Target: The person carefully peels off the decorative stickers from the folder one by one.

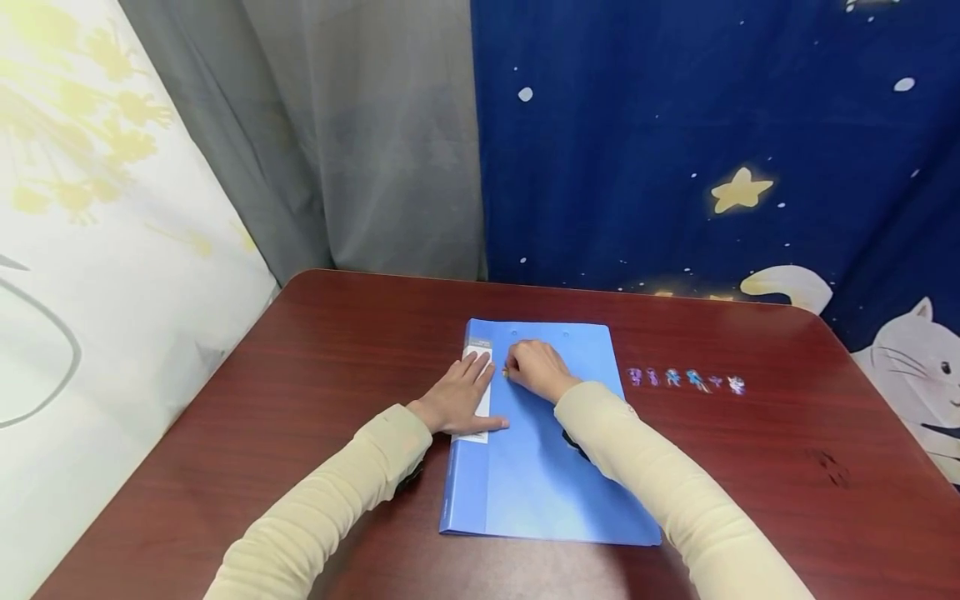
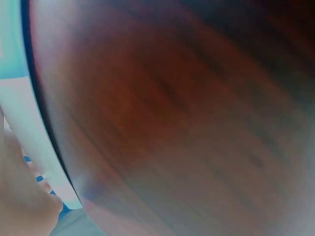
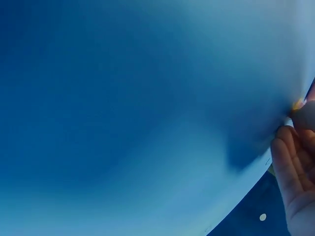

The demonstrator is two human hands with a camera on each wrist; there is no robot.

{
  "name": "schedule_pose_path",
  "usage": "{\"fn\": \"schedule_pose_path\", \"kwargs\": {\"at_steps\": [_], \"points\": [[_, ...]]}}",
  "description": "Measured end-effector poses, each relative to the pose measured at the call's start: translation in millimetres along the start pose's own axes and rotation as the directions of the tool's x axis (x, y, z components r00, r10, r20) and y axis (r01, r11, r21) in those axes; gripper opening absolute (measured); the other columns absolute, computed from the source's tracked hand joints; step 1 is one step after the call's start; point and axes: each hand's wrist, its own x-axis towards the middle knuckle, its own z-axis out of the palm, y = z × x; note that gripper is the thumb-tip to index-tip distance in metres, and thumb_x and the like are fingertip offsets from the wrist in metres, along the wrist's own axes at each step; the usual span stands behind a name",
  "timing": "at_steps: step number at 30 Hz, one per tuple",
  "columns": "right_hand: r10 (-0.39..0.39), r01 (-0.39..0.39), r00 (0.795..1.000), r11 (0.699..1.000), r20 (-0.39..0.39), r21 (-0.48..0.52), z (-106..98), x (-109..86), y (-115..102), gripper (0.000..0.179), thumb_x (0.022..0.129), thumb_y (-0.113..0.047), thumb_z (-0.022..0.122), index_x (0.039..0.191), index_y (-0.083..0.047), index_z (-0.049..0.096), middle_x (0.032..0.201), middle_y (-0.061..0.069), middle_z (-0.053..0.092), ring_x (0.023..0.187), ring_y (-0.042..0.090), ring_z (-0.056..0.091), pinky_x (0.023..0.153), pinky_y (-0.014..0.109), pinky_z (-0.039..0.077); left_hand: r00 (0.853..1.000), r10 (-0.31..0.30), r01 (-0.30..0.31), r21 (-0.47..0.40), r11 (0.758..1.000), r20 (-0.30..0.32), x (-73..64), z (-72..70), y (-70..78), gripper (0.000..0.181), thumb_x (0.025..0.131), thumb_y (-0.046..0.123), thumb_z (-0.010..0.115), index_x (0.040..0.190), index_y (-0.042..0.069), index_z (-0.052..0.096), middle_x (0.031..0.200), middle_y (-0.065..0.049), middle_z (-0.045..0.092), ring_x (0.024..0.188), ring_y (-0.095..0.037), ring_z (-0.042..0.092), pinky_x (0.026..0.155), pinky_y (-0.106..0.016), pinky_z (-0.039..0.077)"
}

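Head view: the folder point(image 1: 540, 487) lay flat on the worktop point(image 1: 360, 350), beside a row of small figures point(image 1: 697, 381). The left hand point(image 1: 461, 396) rested across the label point(image 1: 483, 403) on its spine, fingers extended and the thumb well apart; the right hand point(image 1: 540, 367) pinched a tiny yellow piece point(image 1: 506, 374) at the folder's face (whether touching it could not be told). The folder was judged light, fairly stiff and slick, best steadied along the spine; the piece, probably delicate, was best taken by its edge.
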Motion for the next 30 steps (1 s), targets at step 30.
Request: {"fn": "schedule_pose_path", "kwargs": {"at_steps": [30], "points": [[0.006,-0.015,0.999,0.952,0.032,0.307,-4.4,-14.9,9.6,0.005,0.081,-0.010,0.065,0.082,-0.011,0.069,0.083,-0.001,0.064,0.078,0.013,0.057,0.075,0.031,0.046,0.995,0.019,-0.023,-0.036,0.999,-0.097,4.9,1.2,-4.8,0.096,0.072,0.072,0.045,0.136,0.002,0.032,0.140,-0.014,0.026,0.128,-0.030,0.022,0.103,-0.045,0.017]]}}
